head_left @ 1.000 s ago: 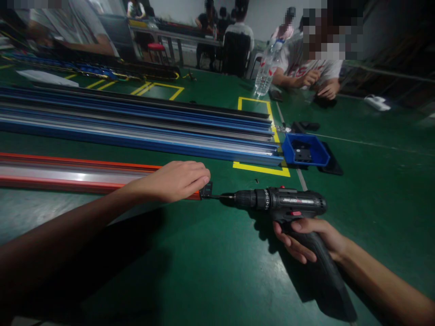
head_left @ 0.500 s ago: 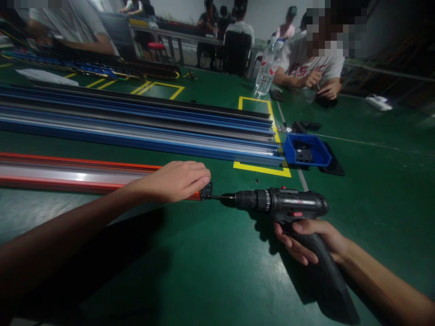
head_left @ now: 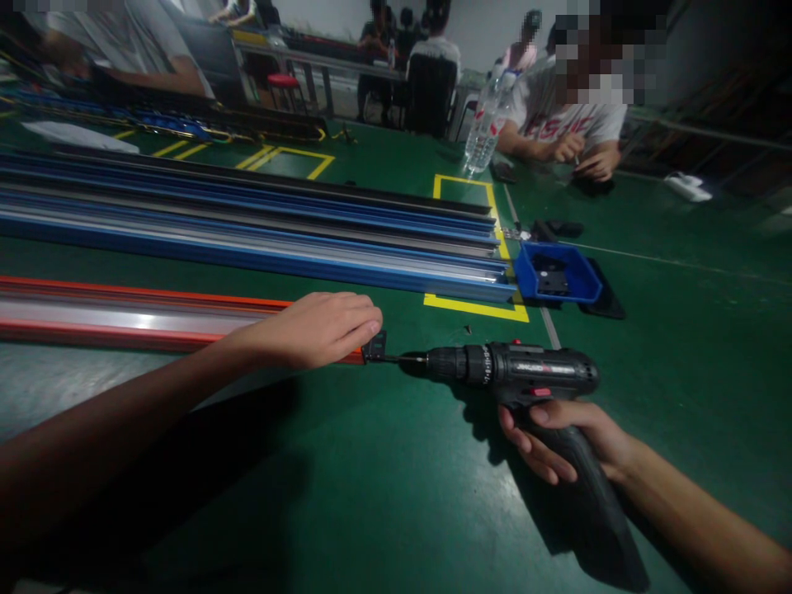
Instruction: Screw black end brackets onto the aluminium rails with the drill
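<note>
black drill (head_left: 544,367) — bit (head_left: 418,360) at dark end piece (head_left: 375,343) — orange rail (head_left: 142,318) lying flat

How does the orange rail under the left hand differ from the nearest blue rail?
The orange rail has orange edges; the nearest blue rail has blue ones. The left hand rests on the orange rail, while no hand touches the nearest blue rail. A black end piece sits at the orange rail's right end; none shows on the blue one. Both are long and run off the picture's left side.
</note>
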The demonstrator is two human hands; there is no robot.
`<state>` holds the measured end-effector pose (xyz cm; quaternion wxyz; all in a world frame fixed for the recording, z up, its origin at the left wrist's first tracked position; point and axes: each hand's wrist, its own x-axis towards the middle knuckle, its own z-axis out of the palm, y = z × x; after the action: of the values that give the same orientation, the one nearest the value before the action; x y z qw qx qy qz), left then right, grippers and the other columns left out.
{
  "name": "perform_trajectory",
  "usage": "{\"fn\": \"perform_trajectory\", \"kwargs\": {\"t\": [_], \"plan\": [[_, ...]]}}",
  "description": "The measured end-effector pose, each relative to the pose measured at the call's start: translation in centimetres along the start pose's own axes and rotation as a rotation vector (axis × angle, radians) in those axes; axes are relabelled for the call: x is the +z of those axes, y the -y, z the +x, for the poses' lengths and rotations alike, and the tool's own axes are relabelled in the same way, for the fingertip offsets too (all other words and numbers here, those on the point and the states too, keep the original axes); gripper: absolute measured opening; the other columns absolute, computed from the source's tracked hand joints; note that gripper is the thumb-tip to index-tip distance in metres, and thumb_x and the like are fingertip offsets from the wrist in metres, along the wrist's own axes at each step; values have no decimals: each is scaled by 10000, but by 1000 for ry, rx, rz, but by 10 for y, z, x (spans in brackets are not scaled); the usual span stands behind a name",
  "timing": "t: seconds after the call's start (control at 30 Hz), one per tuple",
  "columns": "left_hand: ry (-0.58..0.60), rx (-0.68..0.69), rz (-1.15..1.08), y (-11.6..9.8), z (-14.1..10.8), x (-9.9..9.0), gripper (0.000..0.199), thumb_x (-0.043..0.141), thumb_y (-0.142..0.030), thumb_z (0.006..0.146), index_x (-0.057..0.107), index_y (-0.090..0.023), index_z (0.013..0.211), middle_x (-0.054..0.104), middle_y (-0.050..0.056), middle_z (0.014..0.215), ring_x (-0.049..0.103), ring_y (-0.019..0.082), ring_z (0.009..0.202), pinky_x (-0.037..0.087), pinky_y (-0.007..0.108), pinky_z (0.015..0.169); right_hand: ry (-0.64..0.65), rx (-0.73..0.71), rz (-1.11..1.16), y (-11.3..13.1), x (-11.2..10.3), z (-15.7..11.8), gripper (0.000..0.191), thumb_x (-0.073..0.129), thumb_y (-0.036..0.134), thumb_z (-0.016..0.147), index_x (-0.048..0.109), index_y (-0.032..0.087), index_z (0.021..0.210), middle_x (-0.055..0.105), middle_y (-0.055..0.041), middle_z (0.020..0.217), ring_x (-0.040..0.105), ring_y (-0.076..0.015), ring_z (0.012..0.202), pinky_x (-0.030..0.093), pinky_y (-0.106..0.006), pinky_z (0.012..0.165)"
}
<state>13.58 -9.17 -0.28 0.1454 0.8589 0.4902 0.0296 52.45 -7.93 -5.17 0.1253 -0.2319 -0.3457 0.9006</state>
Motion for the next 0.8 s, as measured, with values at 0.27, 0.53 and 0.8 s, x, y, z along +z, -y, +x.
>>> {"fn": "perform_trajectory", "kwargs": {"t": [0.27, 0.53, 0.8], "plan": [[-4, 8, 4, 1, 0, 1, 451, 245, -429, 1069, 643, -215, 1072, 642, 52, 1066, 573, 203, 978, 402, 350, 861, 17, -9, 14, -1, 0, 1, 265, 656, 285, 896, 752, 62, 1001, 699, -53, 729, 565, -60, 384, 583, -207, 503], [-4, 12, 14, 1, 0, 2, 463, 235, -433, 1071, 647, -221, 1075, 643, 50, 1067, 581, 203, 988, 405, 345, 871, 4, 10, 30, -2, 0, 0, 263, 669, 293, 899, 745, 56, 985, 676, -35, 707, 540, -55, 375, 566, -194, 489], [-4, 5, 15, 1, 0, 2, 456, 246, -441, 1066, 647, -222, 1062, 646, 52, 1038, 582, 211, 968, 413, 353, 866, 7, 5, 32, -1, 0, -2, 257, 654, 279, 901, 729, 57, 1005, 678, -26, 720, 549, -51, 398, 566, -201, 516]]}}
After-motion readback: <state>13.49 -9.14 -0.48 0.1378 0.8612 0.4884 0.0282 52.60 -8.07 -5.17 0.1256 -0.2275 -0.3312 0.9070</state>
